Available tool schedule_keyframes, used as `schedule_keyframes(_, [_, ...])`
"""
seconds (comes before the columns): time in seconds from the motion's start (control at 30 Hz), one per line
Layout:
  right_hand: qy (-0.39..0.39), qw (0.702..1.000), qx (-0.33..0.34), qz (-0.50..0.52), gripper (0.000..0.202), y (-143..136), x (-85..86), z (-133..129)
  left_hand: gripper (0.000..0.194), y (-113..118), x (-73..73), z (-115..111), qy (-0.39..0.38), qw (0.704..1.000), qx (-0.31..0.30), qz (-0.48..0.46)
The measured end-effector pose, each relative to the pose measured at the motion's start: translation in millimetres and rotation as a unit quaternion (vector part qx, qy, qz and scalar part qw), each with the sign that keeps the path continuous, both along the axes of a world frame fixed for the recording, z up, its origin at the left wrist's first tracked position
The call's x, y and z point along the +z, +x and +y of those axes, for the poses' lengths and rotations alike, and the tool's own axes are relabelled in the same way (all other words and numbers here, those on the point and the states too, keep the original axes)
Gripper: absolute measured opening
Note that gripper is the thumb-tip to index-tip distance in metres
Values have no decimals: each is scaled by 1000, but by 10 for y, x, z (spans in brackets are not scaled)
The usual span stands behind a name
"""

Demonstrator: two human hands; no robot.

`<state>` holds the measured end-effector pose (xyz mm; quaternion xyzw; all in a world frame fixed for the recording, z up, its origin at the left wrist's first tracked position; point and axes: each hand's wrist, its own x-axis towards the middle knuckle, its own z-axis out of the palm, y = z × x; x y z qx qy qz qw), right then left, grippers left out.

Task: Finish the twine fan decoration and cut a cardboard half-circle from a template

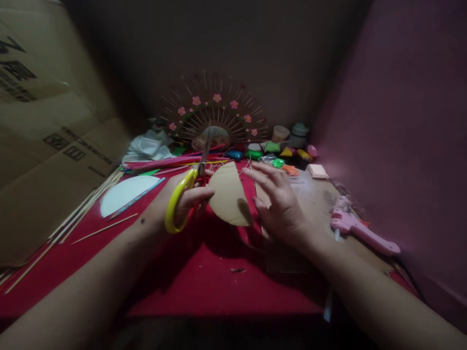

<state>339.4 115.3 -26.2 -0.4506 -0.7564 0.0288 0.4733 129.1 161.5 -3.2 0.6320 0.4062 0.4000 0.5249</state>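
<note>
My left hand (191, 194) is closed around yellow-handled scissors (177, 201), whose blades point up and away, and its thumb also touches the left edge of a tan half-round piece (229, 197). Just right of that piece, my right hand (273, 194) has its fingers spread and holds nothing visible. The half-round piece is tilted above the red cloth, its straight edge toward my right hand. A white half-round piece (127, 194) lies on the left, with a blue-striped stick (140, 198) across its edge.
Cardboard (54, 131) stands at the left, beside long thin sticks (69, 226). Behind are a flowered fan (218, 104), coloured strips and small clay packets (272, 147). A pink glue gun (359, 228) lies on the board (314, 199) at the right.
</note>
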Motion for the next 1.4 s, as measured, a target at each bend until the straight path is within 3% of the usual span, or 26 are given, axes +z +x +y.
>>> schedule_keyframes(0.07, [40, 991, 1, -130, 40, -19, -4, -30, 38, 45, -39, -27, -56, 997, -40, -48])
schedule_keyframes(0.17, [26, 985, 39, -163, 34, -20, 22, -62, 37, 89, -80, -69, -85, 991, -84, -65])
schedule_keyframes(0.23, [-26, 996, 53, -61, 31, -15, 62, -72, 37, 91, -82, -85, -67, 993, -76, -66])
schedule_keyframes(0.3, [-125, 985, 56, 106, 25, -16, 101, -71, 41, 78, -73, -84, -26, 997, -38, -59])
schedule_keyframes(0.4, [-276, 901, 100, 320, 22, -33, 115, -41, 47, 61, -83, -54, 24, 1000, 8, -18])
schedule_keyframes(0.47, [-339, 843, 133, 396, 24, -55, 100, -19, 49, 68, -118, -36, -14, 999, -4, -33])
schedule_keyframes(0.53, [-378, 808, 144, 428, 23, -81, 98, -21, 49, 88, -157, -37, -60, 995, -46, -62])
schedule_keyframes(0.6, [-400, 812, 153, 397, 22, -106, 119, -54, 48, 105, -172, -54, -53, 994, -75, -54])
schedule_keyframes(0.67, [-404, 851, 159, 296, 21, -129, 142, -106, 43, 97, -147, -66, -6, 997, -70, -28])
schedule_keyframes(0.73, [-386, 903, 148, 118, 23, -157, 135, -154, 38, 55, -92, -48, 55, 998, -21, -19])
schedule_keyframes(0.8, [-312, 941, 90, -99, 24, -197, 93, -186, 37, -15, -34, 6, 109, 992, 46, -43])
schedule_keyframes(0.87, [-266, 928, 49, -257, 17, -250, 43, -204, 37, -91, 8, 78, 141, 981, 103, -91])
schedule_keyframes(0.93, [-254, 902, 46, -346, 19, -314, 3, -226, 37, -153, 34, 143, 139, 972, 131, -137])
schedule_keyframes(1.13, [-231, 882, 102, -397, 25, -771, -94, -559, 37, -230, 110, 239, 106, 965, 126, -205])
schedule_keyframes(1.23, [-263, 860, 217, -380, 34, -1123, -98, -827, 39, -231, 188, 244, 97, 968, 96, -209])
schedule_keyframes(1.3, [-247, 830, 377, -329, 28, -1255, -36, -930, 39, -219, 257, 195, 97, 976, 66, -183])
schedule_keyframes(1.33, [-242, 822, 407, -316, 24, -1261, 18, -940, 39, -209, 293, 153, 103, 981, 46, -160])
schedule_keyframes(1.4, [-252, 849, 370, -280, 17, -1143, 153, -874, 39, -184, 353, 50, 122, 988, -3, -99])
